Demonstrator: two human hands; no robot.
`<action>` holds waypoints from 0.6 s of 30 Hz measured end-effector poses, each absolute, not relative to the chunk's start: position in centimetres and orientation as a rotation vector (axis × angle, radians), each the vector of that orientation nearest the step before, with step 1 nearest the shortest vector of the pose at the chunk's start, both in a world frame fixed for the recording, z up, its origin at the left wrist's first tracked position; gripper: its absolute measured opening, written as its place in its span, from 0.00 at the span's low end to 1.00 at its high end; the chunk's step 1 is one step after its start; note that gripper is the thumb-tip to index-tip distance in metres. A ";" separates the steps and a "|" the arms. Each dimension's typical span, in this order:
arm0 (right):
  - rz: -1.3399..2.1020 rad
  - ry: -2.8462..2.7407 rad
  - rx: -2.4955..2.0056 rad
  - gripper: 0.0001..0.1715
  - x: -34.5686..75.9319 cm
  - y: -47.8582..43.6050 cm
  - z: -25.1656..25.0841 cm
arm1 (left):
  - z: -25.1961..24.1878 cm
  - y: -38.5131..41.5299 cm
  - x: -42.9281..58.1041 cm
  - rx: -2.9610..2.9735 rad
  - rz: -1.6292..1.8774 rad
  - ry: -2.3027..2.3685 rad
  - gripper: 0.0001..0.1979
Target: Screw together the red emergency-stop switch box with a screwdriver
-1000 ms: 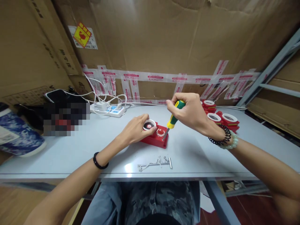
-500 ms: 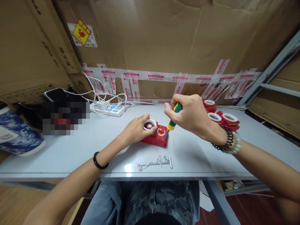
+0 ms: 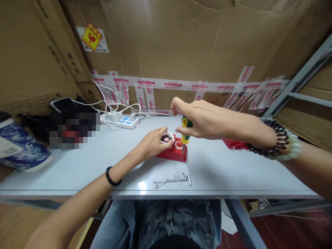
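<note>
Nearest to us, below both hands at the front of the pale surface (image 3: 85,159), lie a silver T-shaped rod (image 3: 189,180) and a few small screws (image 3: 178,175). Just beyond, between our hands, sits the red box (image 3: 169,156). Our left hand (image 3: 155,141) grips its left part, thumb and fingers curled about the white ring (image 3: 171,134). Our right hand (image 3: 198,119) holds the green-and-yellow screwdriver (image 3: 185,139) nearly upright, its tip at the box's right end; we cannot tell whether it sits in a screw. Beside our right wrist, another red piece (image 3: 233,143) is partly hidden. Well to the left of our left hand leans a blue-and-white bottle (image 3: 24,143); beyond that hand lies a white power strip (image 3: 132,123), and farthest stands brown cardboard (image 3: 168,45).
</note>
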State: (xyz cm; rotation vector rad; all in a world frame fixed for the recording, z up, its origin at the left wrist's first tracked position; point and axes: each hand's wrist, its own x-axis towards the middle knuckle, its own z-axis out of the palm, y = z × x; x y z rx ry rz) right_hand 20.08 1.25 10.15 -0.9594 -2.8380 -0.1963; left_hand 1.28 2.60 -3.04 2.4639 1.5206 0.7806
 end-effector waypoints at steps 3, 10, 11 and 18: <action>-0.178 -2.889 -0.965 0.25 20.6 1.2 10.6 | -3.0 2.5 1.4 2.483 0.755 1.578 0.14; -0.579 -2.779 -1.320 0.20 20.3 1.5 10.5 | -3.1 2.3 1.5 2.493 0.764 1.591 0.14; -0.535 -2.827 -1.254 0.19 20.2 1.6 10.5 | -3.1 2.3 1.5 2.498 0.761 1.585 0.14; -0.197 -3.074 -0.854 0.06 20.5 0.6 12.0 | -3.0 2.5 1.3 2.493 0.723 1.580 0.15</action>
